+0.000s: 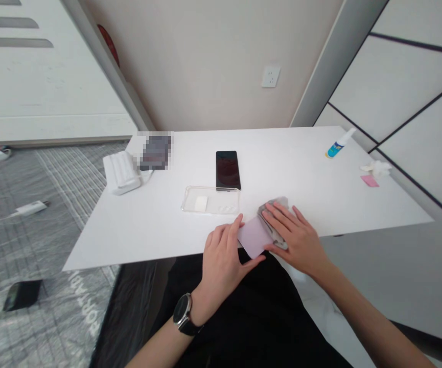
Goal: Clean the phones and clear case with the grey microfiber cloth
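Observation:
A pale pink flat panel lies at the table's front edge. My left hand, with a watch on the wrist, grips its left side and lower corner between thumb and fingers. My right hand presses a crumpled grey cloth over the panel's right part, fingers on top of the cloth. Behind my hands are a clear phone case with a small white piece in it and a dark phone, whose near end meets the case's edge.
On the white table, a white folded pack and a blurred dark item sit at the left. A blue-and-white bottle, a white tissue and a pink slip are at the right.

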`<state>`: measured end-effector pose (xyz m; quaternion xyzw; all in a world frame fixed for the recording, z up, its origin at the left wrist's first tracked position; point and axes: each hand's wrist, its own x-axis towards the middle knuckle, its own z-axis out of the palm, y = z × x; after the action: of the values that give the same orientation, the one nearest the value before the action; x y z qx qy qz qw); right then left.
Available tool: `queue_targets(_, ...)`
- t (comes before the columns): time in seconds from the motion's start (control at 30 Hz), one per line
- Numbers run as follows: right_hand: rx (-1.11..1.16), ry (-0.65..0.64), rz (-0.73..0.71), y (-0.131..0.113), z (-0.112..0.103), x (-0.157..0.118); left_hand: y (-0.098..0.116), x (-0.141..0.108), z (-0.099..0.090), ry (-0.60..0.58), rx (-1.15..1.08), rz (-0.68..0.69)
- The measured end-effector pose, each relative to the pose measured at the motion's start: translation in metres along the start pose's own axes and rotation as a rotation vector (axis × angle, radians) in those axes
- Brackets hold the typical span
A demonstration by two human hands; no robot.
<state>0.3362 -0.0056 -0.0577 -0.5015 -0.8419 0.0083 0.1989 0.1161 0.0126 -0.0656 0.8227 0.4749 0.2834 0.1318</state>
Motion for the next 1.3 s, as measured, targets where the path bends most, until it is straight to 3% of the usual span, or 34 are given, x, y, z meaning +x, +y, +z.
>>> queue_targets(0.17,0.278,0.007,-0.224,-0.001,-0.005,-0.009,-0.001,0.000,0.000,0.019,-0.006,0.027)
queue_targets(0.2,0.350,0.058,-0.160,0.001,-0.008,-0.009,-0.001,0.000,0.000,0.019,-0.002,0.031)
queue_targets(0.3,0.489,0.254,0.268,0.013,-0.018,-0.002,-0.002,-0.001,0.001,0.019,0.011,0.040)
queue_targets(0.37,0.444,0.261,0.452,0.026,-0.022,0.007,-0.003,-0.001,0.001,0.021,0.016,0.043)
queue_targets(0.4,0.379,0.241,0.457,0.032,-0.023,0.011,-0.003,-0.001,0.002,0.025,0.018,0.044)
queue_targets(0.5,0.144,0.215,0.285,0.039,-0.019,0.021,-0.004,-0.002,0.002,0.039,0.025,0.050)
queue_targets(0.57,0.068,0.220,0.175,0.030,-0.015,0.021,-0.004,-0.002,0.003,0.046,0.031,0.056)
queue_targets(0.7,0.082,0.084,-0.034,-0.005,-0.005,0.011,-0.004,-0.001,0.003,0.039,0.037,0.064)
queue_targets(0.8,0.090,-0.014,-0.215,-0.009,-0.001,0.005,-0.004,-0.001,0.004,0.030,0.040,0.060)
queue_targets(0.97,-0.082,0.096,-0.040,0.015,-0.002,0.007,-0.004,0.001,0.006,0.082,0.045,0.078)
queue_targets(1.17,-0.015,-0.117,-0.234,-0.023,0.004,0.007,-0.005,0.000,0.005,0.044,0.012,0.048)
queue_targets(1.3,-0.131,-0.063,-0.111,-0.014,0.005,0.007,-0.004,0.001,0.004,0.074,0.015,0.061)
